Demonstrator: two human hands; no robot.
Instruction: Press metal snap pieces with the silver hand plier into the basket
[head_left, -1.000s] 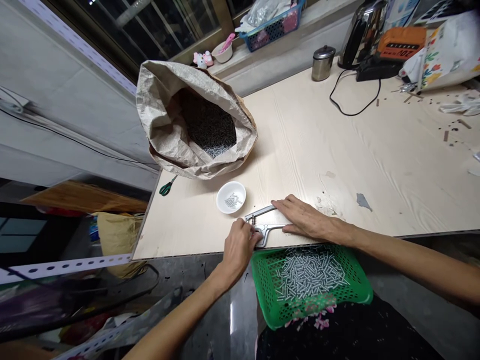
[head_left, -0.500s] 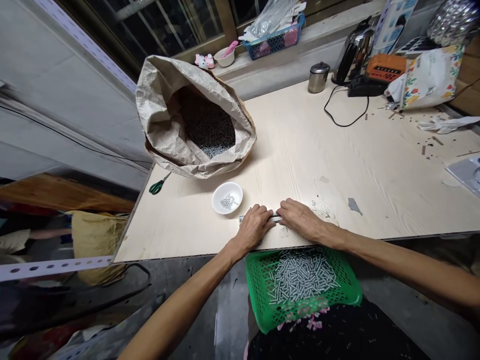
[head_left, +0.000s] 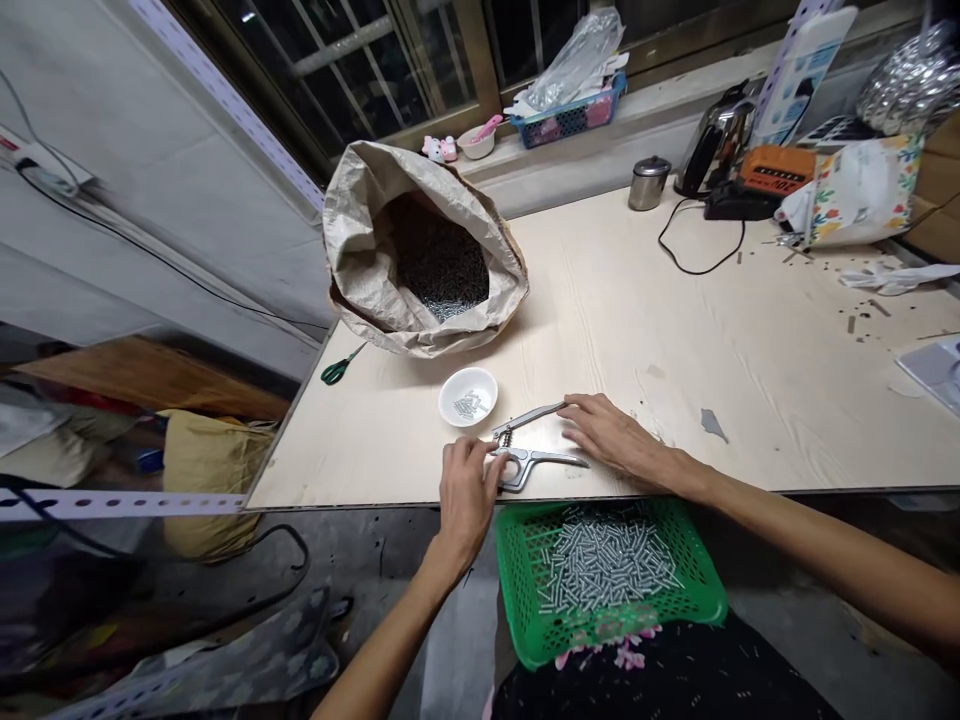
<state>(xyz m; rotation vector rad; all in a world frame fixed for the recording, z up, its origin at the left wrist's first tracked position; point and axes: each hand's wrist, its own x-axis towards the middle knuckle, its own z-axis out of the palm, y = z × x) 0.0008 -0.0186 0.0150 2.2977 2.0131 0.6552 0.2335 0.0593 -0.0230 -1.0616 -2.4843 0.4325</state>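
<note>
On the table's front part lies a silver pliers-like hand tool [head_left: 536,458] with two spread handles and a coil spring. My left hand [head_left: 466,495] is closed on its left end, thumb and fingers pinching it; that end is partly hidden. My right hand [head_left: 619,440] has its fingers stretched out and apart, fingertips touching the tip of the upper handle. Just behind the tool stands a white bowl [head_left: 468,397] with small metal pins in it. Below the table edge, a green basket [head_left: 517,600] holds a heap of short silver metal pieces [head_left: 607,560].
A large open sack [head_left: 352,225] with dark and silver small parts stands at the back left. Green-handled scissors [head_left: 335,372] lie beside it. Farther right are a lidded metal canister [head_left: 649,185], a kettle [head_left: 712,145], a black cable [head_left: 686,268] and a flowered packet [head_left: 862,195].
The tool's handles, close together before, now stand spread apart. My right hand has shifted right and its fingers have opened out; my left hand has moved left and slightly nearer. The camera view has shifted.
</note>
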